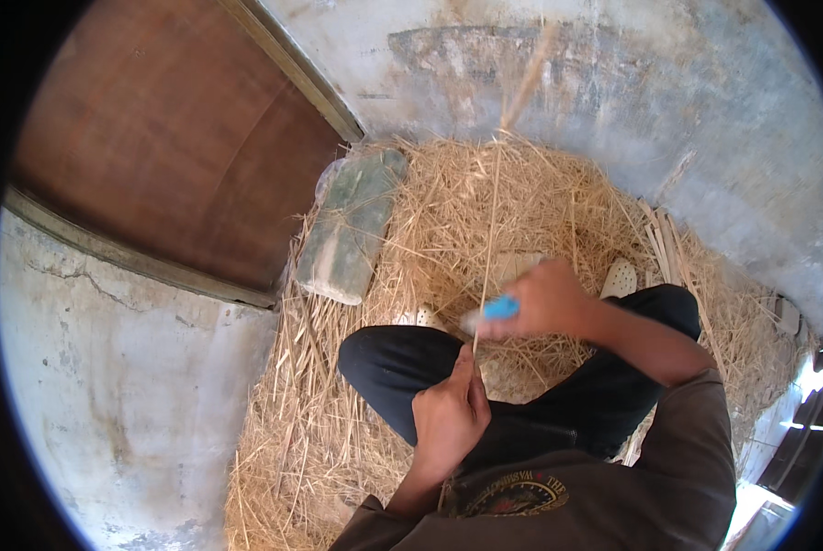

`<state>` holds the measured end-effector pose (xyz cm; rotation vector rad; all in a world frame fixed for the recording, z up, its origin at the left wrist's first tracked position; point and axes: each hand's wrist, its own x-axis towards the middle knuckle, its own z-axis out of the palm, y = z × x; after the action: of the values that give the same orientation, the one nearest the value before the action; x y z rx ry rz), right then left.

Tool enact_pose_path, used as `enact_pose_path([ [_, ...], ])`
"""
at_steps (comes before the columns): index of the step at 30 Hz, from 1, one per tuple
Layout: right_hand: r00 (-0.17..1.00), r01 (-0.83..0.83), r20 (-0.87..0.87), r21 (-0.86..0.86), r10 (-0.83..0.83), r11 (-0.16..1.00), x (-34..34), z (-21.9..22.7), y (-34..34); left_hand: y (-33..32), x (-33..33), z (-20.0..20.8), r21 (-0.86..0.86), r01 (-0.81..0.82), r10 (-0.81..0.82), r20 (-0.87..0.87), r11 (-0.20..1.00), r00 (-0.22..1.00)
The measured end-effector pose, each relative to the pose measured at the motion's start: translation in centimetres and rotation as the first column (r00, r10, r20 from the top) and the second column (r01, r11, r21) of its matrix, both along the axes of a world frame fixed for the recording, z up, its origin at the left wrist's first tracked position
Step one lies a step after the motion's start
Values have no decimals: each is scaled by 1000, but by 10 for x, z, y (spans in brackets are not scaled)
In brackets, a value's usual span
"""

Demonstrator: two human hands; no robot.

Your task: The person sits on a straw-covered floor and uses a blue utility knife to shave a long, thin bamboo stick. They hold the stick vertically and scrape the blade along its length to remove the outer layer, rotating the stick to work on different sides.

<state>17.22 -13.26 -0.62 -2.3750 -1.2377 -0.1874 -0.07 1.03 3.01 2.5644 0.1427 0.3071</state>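
My left hand (450, 404) is closed in a pinch around the lower end of a long, thin, straw-coloured stalk (492, 220). The stalk runs upward, away from me, to a blurred, wider tan end in front of the wall. In my right hand (554, 298), closed around its handle, is a blue-handled knife (500, 308). Its greyish blade end is smeared by motion and lies against or very near the stalk, just above my left fingers. Whether it touches cannot be made out.
Loose straw and shavings (521, 188) cover the floor around my bent legs. A greenish, worn block-shaped cushion or slab (354, 225) lies ahead to the left. Beyond stand a brown door panel (173, 138) and a stained plaster wall (687, 101). Perforated light shoes (619, 278) show near my knees.
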Motion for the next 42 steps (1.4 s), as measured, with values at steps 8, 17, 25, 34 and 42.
enact_pose_path([
  [8,989,0,-146,-161,-24,987,3,3,-1,-2,-3,14,-6,-27,27,-69,1000,997],
  [17,997,-26,-72,40,29,999,-1,-7,-2,-3,-8,13,-43,-37,35,-54,998,998],
  [25,994,53,-95,-12,-54,999,8,-3,-6,1,-11,11,-59,-31,33,38,998,999],
  [34,979,188,-62,-68,-192,980,50,-1,-13,-5,-18,17,-65,-4,2,-32,998,1000],
  [42,907,402,-120,-32,-403,915,104,-9,-33,-6,-30,18,-86,53,-58,-60,995,997],
])
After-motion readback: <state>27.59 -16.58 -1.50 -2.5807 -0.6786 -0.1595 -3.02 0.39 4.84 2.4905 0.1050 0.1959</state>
